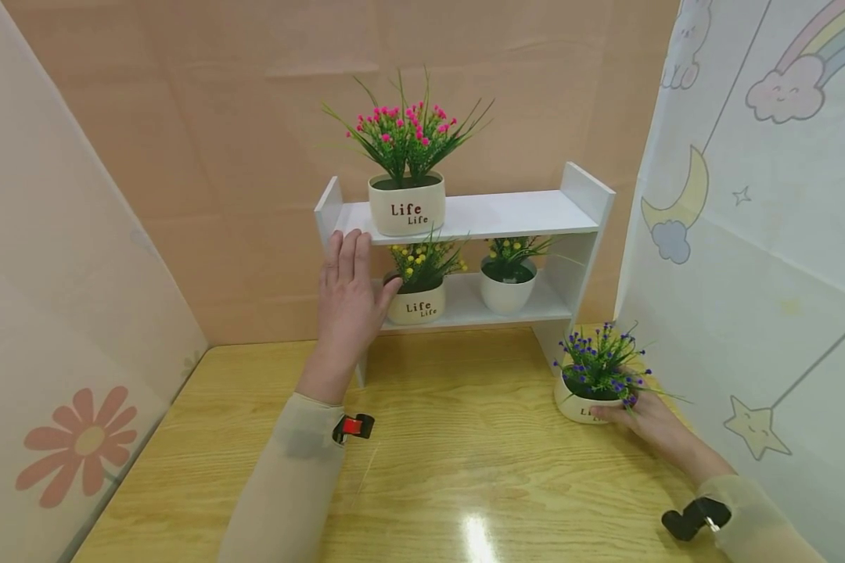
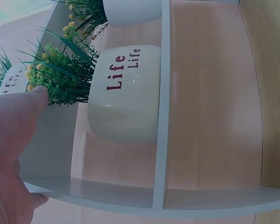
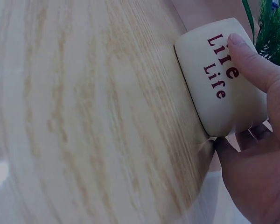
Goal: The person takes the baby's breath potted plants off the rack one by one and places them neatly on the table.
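My right hand (image 1: 644,418) grips a cream oval flowerpot (image 3: 219,88) of small purple flowers (image 1: 602,367), with "Life" lettering. Its thumb lies across the lettered front, the other fingers by the pot's far end and base. The pot is low over the table, by the right foot of a white two-tier shelf (image 1: 514,211). My left hand (image 1: 345,293) rests at the shelf's upper left corner, fingers straight, thumb stretched out near yellow flowers (image 1: 422,262) in a "Life" pot (image 2: 126,93) on the lower tier.
On the upper tier stands a cream pot (image 1: 407,205) with pink flowers. A round white pot (image 1: 508,291) with yellow flowers stands at the lower tier's right. The wooden table (image 1: 451,438) meets patterned cloth walls (image 1: 767,258) at the sides.
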Demonstrator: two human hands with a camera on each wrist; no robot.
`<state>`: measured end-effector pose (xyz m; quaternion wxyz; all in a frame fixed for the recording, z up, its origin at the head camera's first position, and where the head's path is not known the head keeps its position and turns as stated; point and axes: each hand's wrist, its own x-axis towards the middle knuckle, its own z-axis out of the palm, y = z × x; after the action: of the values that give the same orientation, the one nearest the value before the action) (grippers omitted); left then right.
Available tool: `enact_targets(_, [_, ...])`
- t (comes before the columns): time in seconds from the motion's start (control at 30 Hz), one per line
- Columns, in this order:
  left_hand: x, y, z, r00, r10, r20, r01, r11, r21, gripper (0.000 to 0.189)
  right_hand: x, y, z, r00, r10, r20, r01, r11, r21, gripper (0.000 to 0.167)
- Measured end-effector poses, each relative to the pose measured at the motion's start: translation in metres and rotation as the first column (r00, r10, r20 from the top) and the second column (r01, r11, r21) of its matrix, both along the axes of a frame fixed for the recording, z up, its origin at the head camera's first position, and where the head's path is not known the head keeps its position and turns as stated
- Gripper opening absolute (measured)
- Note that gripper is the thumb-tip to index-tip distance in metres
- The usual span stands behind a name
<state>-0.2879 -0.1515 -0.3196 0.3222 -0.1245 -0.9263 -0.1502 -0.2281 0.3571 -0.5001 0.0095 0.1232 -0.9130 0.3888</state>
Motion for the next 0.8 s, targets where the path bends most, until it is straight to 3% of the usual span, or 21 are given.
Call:
enact_targets(0.17, [0.0,0.0,0.0,1.0,-0.002,-0.004,0.002,1.0,0.003,0.086,0.001,0.0,-0.001,1.0,-0.027,0.008,0.027,0.999,0.021,0.093])
enact_targets(0.37, [0.0,0.0,-0.001,1.0,-0.001,-0.007,0.001,1.0,0.0,0.085,0.007,0.002,0.0,0.991,-0.092,0.094,0.091,0.996,0.018,0.112])
enact_targets(0.6, [0.0,0.0,-0.001,1.0,-0.007,-0.018,0.007,1.0,0.006,0.085,0.017,0.004,0.006,0.981,-0.087,0.174,0.109,0.987,-0.116,0.118])
enact_targets(0.8, [0.0,0.0,-0.001,1.0,-0.01,-0.015,0.01,1.0,0.009,0.086,0.027,0.005,0.015,0.987,-0.056,0.152,0.088,0.974,-0.211,0.117])
